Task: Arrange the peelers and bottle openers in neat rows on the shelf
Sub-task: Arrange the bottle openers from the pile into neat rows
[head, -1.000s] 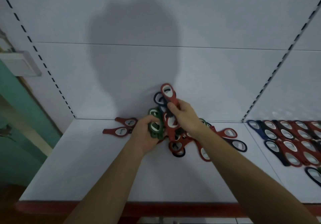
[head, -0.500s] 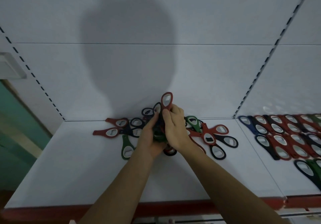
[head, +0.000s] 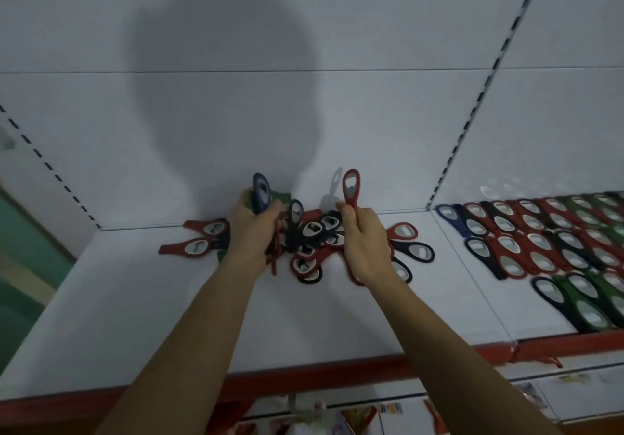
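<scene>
**Half sorted, one heap left**

The right hand (head: 366, 245) pinches a red plastic bottle opener with a metal-lined oval head (head: 351, 188) by its handle, head up, just above the pile. The left hand (head: 253, 228), at the pile's left edge, is curled round a bundle topped by a dark blue opener (head: 262, 193). Between the hands, the loose pile of red, black and blue openers (head: 310, 235) lies tangled on the white shelf (head: 304, 316). Right of the pile, the overlapping rows of openers (head: 540, 232) look finished. By my judgement, only this heap is left to sort.
</scene>
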`<action>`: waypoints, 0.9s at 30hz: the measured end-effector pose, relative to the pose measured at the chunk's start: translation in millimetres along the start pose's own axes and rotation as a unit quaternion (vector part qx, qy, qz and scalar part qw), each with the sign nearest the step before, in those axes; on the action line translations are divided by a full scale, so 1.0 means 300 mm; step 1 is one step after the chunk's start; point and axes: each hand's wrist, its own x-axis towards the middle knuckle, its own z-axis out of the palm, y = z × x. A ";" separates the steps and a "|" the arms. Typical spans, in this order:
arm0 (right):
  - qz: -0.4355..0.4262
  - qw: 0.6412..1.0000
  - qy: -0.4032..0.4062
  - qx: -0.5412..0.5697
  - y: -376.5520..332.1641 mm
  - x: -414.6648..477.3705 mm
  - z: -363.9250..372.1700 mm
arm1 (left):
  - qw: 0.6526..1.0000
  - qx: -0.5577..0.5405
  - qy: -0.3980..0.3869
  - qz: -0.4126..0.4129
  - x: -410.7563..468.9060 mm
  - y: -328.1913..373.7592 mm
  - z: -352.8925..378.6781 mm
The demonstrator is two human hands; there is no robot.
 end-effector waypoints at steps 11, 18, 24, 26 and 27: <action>0.053 0.985 0.038 0.162 0.067 -0.077 -0.249 | 0.884 -0.321 -0.248 -0.233 -0.157 -0.075 0.236; 0.108 0.964 0.023 0.244 0.144 -0.015 -0.528 | 0.879 -0.270 -0.312 -0.238 -0.287 -0.095 0.515; 0.087 0.980 0.098 0.150 0.332 0.017 -0.869 | 0.875 -0.285 -0.298 -0.254 -0.381 -0.160 0.765; 0.068 0.990 0.073 0.104 0.387 0.013 -0.961 | 0.864 -0.306 -0.298 -0.265 -0.404 -0.182 0.821; 0.062 0.992 0.058 0.088 0.415 0.012 -1.004 | 0.860 -0.317 -0.296 -0.268 -0.416 -0.195 0.853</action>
